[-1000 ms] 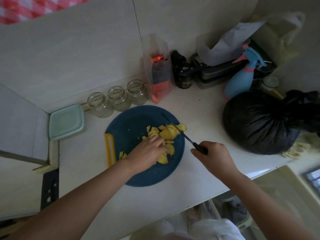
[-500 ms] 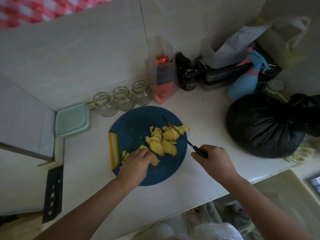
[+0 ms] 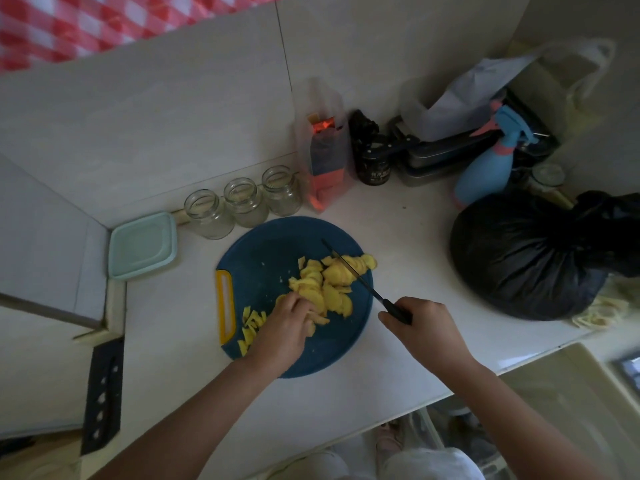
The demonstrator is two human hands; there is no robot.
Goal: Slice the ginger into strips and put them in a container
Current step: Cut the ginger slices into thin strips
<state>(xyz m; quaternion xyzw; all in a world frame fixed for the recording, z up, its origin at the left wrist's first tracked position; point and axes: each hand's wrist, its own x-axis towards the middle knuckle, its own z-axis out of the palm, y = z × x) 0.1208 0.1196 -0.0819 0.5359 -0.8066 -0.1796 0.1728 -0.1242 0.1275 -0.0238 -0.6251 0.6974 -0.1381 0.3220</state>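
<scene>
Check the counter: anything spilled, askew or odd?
Nothing stands out. The ginger slices and strips all lie on the blue cutting board; the three glass jars stand upright.

The left hand (image 3: 282,329), drawn back to the near-left of the round dark-blue plastic cutting board (image 3: 270,251) half a second ago, has reached forward again, fingers on the heap of pale yellow ginger slices (image 3: 332,282). More thin yellow ginger strips (image 3: 252,329) now show left of it.

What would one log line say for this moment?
left hand holds ginger slices | right hand grips knife | strips on cutting board
</scene>
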